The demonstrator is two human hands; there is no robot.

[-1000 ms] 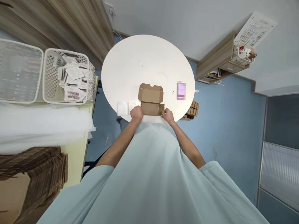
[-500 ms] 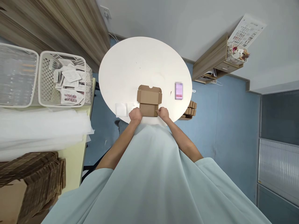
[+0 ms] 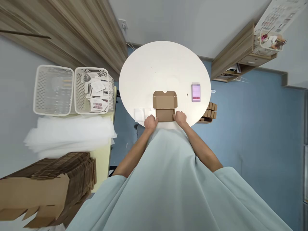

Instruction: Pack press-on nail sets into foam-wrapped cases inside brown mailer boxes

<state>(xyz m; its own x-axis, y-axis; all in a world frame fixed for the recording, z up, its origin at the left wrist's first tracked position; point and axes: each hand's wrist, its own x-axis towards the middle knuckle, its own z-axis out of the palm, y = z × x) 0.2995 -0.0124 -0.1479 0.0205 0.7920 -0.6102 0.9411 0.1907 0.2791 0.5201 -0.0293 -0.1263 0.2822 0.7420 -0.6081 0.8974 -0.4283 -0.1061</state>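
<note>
A small brown cardboard box point(image 3: 165, 102) lies near the front edge of the white oval table point(image 3: 166, 61). Its lid is folded back away from me, with side flaps spread and a notch at the far edge. On the box's left side, my left hand point(image 3: 150, 122) is closed with the thumb against the wall. My right hand point(image 3: 180, 118) grips the opposite wall the same way. Just left of the box is a flat white square packet point(image 3: 139, 115), close to my left hand. The fingers under both fists are hidden.
A phone point(image 3: 196, 92) rests on the table's right side. Small brown boxes point(image 3: 209, 111) stand beyond that edge. On the left side table are two white baskets point(image 3: 91, 69), white foam sheets point(image 3: 72, 133) and stacked flat cartons point(image 3: 79, 179). A wooden cabinet point(image 3: 233, 51) stands back right.
My view has turned left, so the whole scene sits further right. Both hands stay at the box's side walls, and the box remains open.
</note>
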